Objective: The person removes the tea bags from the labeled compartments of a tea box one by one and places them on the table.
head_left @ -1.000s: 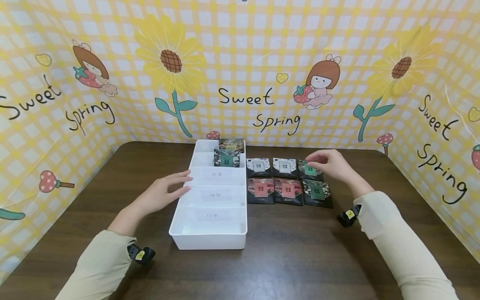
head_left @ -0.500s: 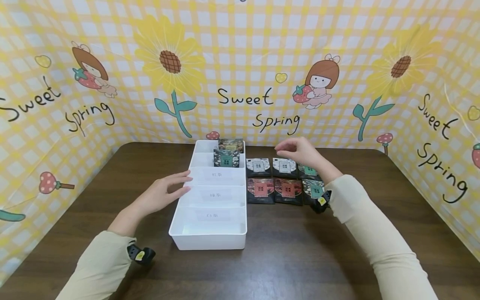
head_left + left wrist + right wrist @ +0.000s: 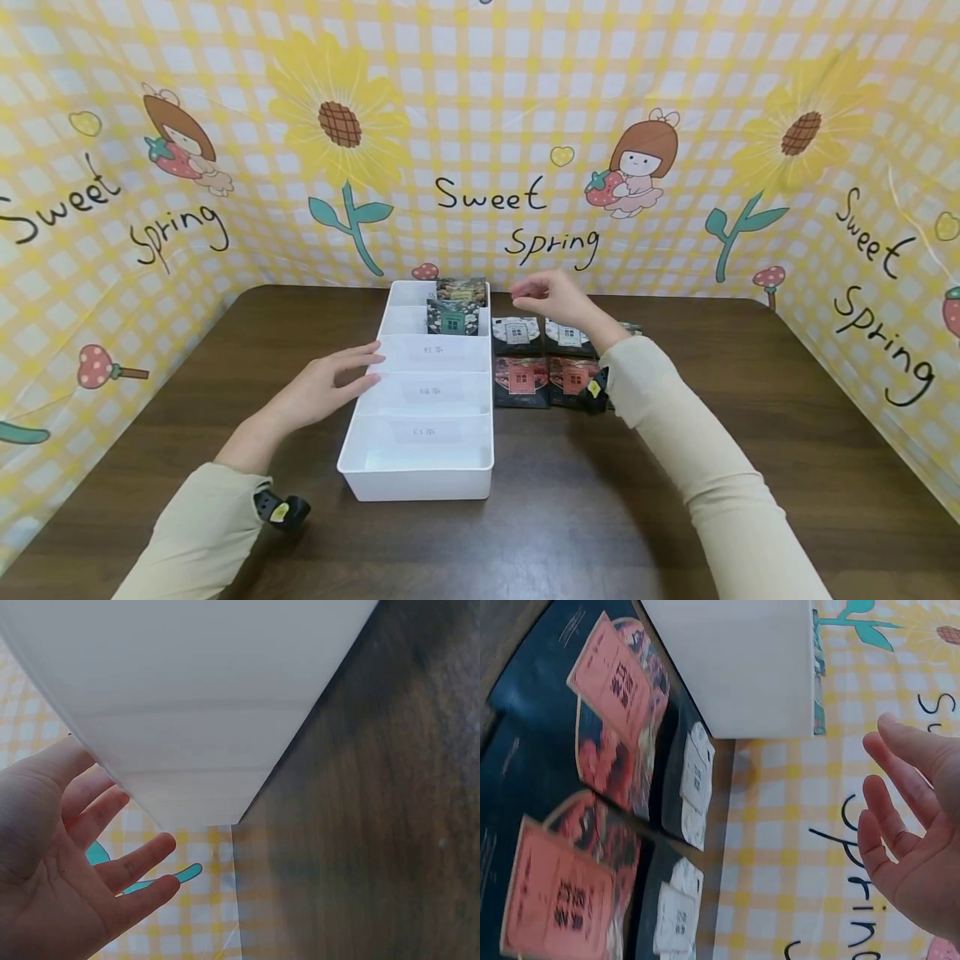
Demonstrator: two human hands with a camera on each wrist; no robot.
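My left hand [image 3: 326,387] rests its fingertips on the left rim of a long white divided box [image 3: 416,483]; the left wrist view shows its fingers [image 3: 142,862] spread beside the box wall. My right hand [image 3: 558,300] hovers just right of the box's far end, fingers loosely bent and nothing between them, as the right wrist view confirms. Under it lie two white-labelled tea sachets [image 3: 516,333]. Nearer me are two red-labelled sachets [image 3: 521,382]. Inside the two far compartments stand a green-labelled sachet [image 3: 453,317] and a yellow-labelled one [image 3: 461,292].
Green-labelled sachets on the right are mostly hidden by my right forearm and sleeve [image 3: 675,425]. Paper labels [image 3: 427,432] mark the nearer compartments. A brown wooden table [image 3: 555,533] carries everything, and a yellow checked cloth [image 3: 480,108] hangs behind it.
My right hand has left the far green-labelled sachet and moved left, empty, over the white-labelled sachets to near the box's far end. The left hand has stayed still.
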